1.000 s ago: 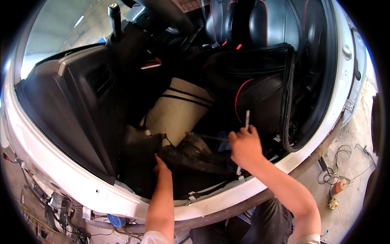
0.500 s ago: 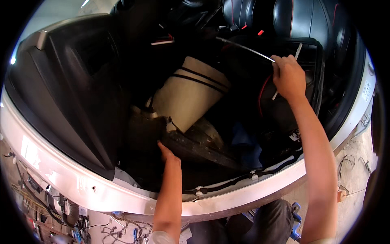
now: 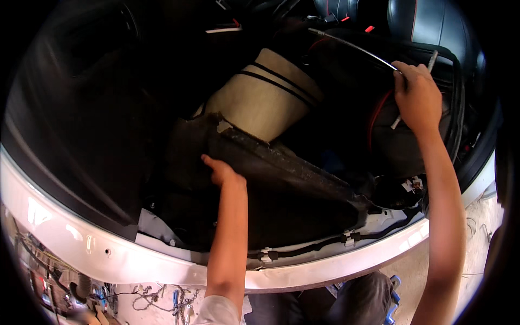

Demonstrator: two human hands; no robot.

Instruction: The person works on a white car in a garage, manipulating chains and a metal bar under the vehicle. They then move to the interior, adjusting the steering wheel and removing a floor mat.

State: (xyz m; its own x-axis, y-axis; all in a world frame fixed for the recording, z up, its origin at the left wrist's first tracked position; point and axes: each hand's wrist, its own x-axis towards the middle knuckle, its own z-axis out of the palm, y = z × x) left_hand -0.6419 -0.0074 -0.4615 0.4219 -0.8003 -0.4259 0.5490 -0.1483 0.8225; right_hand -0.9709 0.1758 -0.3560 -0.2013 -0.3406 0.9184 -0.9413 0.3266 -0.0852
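My left hand (image 3: 225, 172) is closed on a dark floor carpet (image 3: 281, 168) inside the open doorway of a car. Its thumb shows against the carpet, while most of the fingers are hidden. The carpet's raised edge runs from a torn corner down toward the right. High on the right, my right hand (image 3: 421, 97) is wrapped around the crossbar of a T-handle wrench (image 3: 357, 50). The wrench's long shiny shaft points to the upper left, over the dark interior, with its tip apart from anything I can make out.
Behind the carpet leans a beige tapered piece (image 3: 265, 95) with two black bands. A black cable (image 3: 303, 251) with white clips runs along the white door sill (image 3: 325, 276). Black seats (image 3: 428, 24) stand at the far right. Chains and tools (image 3: 162, 298) lie on the floor outside.
My left hand has raised the carpet, which now hides the lower end of the beige piece. In the picture, my right hand and the wrench sit farther right, as the view has shifted too.
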